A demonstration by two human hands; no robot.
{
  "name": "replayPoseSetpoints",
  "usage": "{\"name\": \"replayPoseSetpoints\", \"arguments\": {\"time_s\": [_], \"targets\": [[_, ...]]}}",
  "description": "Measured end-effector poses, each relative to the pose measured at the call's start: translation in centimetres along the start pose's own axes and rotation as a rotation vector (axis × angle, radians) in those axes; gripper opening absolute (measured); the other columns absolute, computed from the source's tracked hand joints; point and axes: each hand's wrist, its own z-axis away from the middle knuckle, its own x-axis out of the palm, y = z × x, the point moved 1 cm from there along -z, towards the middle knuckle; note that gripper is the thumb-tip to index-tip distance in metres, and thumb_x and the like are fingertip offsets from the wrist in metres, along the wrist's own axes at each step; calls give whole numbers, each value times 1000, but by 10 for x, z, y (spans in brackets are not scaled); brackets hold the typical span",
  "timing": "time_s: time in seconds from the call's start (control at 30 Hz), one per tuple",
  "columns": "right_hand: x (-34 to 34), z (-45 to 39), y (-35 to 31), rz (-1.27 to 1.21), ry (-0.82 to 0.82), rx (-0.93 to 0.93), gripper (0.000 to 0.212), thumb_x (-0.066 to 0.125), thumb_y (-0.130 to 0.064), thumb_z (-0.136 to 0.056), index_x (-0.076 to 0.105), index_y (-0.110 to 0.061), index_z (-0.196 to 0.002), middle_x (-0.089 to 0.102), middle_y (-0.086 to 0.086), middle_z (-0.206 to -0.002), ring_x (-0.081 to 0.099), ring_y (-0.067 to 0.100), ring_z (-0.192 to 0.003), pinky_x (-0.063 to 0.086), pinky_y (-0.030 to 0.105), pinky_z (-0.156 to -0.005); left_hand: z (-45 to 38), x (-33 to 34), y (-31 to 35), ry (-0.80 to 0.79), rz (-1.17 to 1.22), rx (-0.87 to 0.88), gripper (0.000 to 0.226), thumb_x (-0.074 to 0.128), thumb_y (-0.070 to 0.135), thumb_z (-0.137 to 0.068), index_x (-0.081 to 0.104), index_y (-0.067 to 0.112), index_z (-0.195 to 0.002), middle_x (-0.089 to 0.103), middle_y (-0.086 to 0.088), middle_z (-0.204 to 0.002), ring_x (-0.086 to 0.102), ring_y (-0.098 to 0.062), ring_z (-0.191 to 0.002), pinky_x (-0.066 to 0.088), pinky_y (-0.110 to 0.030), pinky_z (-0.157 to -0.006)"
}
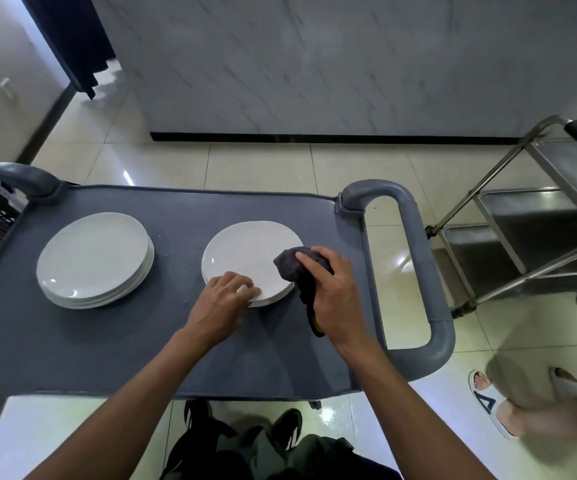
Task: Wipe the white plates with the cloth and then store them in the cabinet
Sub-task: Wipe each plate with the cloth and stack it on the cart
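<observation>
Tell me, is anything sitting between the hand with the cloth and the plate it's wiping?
Nothing visible. The right hand presses the dark cloth straight onto the right plate stack, while the left hand holds its near rim.

Two stacks of white plates lie flat: the left stack [95, 259] at nine o'clock, the right stack [249, 261] central, a bunched dark cloth [292, 266] touching its three o'clock rim.

Glossy plates [245, 254], matt cart [176, 209], steel trolley [522, 216]
</observation>
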Motion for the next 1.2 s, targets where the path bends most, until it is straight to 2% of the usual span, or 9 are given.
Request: {"name": "replayPoseSetpoints", "arguments": {"time_s": [0.2,0.37,0.5,0.7,0.8,1.03,1.2], "targets": [[5,-2,0,2,-8,-3,45,71,-1,-87,66,-16,-129,56,10,-133,50,27,-116,49,34,-98,5,11,-13,-22,3,31,32,74,10,-87,71,20,-117,65,-4,-118,58,-31,-106,47,-41,-84],[9,-4,-3,5,-30,-6,44,71,-3,-88,66,-15,-130,55,11,-133,50,28,-117,51,38,-98,6,16,-18,-59,-4,58,36,66,6,-89,68,23,-121,62,-4,-121,56,-31,-110,47,-43,-89],[14,-7,-10,8,-47,-4,44,70,-3,-89,65,-16,-131,55,10,-134,49,27,-119,51,39,-99,7,15,-19,-56,18,65,39,69,2,-85,70,21,-119,64,-5,-118,59,-31,-108,49,-44,-88],[27,-17,-31,3,-45,-16,42,69,-2,-89,66,-14,-129,56,9,-133,51,29,-117,51,38,-97,14,-2,-28,44,84,35,26,77,11,-84,74,16,-110,69,-5,-107,65,-30,-98,53,-42,-80],[40,-26,-47,-23,-40,-32,41,68,0,-89,68,-12,-127,58,12,-131,53,32,-116,51,43,-95,21,-16,-44,109,100,-39,30,81,6,-80,76,14,-108,71,-4,-105,66,-31,-94,53,-42,-77],[84,-48,-103,-94,-64,-87,43,63,4,-86,69,-11,-126,59,15,-130,54,35,-112,49,50,-95,51,-55,-109,223,113,-294,29,73,0,-84,77,12,-110,72,-6,-103,65,-32,-94,52,-44,-75],[124,-68,-150,-99,-132,-164,49,69,8,-82,68,-12,-128,57,16,-131,55,35,-111,49,49,-95,88,-82,-174,300,145,-599,27,72,6,-88,76,11,-114,73,-9,-111,63,-33,-105,52,-47,-86]]}}
